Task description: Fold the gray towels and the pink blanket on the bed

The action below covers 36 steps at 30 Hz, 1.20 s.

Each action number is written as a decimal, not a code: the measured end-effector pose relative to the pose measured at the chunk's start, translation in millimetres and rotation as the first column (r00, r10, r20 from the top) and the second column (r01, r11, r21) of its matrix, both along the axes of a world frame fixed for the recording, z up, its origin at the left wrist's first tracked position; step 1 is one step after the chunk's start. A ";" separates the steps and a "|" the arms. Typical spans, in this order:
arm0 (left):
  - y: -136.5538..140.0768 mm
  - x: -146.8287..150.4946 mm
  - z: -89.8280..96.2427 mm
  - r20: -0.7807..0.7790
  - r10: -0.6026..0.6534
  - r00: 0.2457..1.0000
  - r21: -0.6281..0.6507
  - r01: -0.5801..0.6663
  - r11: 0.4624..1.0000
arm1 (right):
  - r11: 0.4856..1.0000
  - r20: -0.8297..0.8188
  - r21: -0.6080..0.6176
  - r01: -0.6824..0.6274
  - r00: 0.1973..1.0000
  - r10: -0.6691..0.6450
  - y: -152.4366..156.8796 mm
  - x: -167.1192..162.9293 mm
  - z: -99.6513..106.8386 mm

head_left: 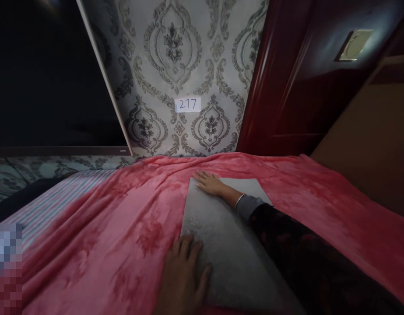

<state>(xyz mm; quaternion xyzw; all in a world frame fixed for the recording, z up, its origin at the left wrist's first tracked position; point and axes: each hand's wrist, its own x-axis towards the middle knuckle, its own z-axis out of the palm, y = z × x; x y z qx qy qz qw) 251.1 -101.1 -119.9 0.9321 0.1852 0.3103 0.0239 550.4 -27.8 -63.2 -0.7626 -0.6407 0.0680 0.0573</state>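
Note:
A long grey piece, flat like folded cloth or a mat (221,245), lies on a pink-red plush blanket (132,236). I cannot make out exactly what kind of piece it is. My right hand (210,183) rests flat near its far left corner, fingers stretched out to the left. Nearer to me, my left hand (184,273) lies over the left edge, its fingers apart and pointing away from me. Neither hand grips anything. My right sleeve covers part of the grey piece's right side.
A striped cloth (67,197) shows beyond the blanket at the left. A large dark screen (54,78) hangs at the upper left. Behind the blanket are a patterned wall (172,48) with a paper label (187,104) reading 277, and a dark red door (287,87).

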 end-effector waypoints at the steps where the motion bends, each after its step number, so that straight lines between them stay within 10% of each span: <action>1: 0.0 0.1 0.3 0.001 0.001 1.000 -0.001 -0.001 1.000 | 1.000 -0.005 0.021 -0.002 1.000 0.002 -12.3 -3.8 4.9; 10: 4.3 2.5 -5.1 0.039 -0.011 0.999 0.028 0.010 1.000 | 0.986 -0.013 0.033 -0.164 0.986 0.164 -157.0 6.2 -13.5; 25: 12.0 1.6 -4.7 0.070 -0.044 0.997 0.062 0.040 0.997 | 0.943 -0.041 0.061 0.327 0.945 -0.325 -112.3 127.8 -39.4; 30: 9.0 4.8 -1.5 0.063 -0.038 0.997 0.000 0.038 0.999 | 0.881 -0.037 0.088 0.464 0.886 -0.463 -136.6 96.3 -15.6; 36: 7.0 8.5 4.6 -0.012 -0.043 0.999 -0.076 0.042 0.996 | 0.961 0.013 0.161 0.224 0.973 -0.229 -221.0 19.1 -42.1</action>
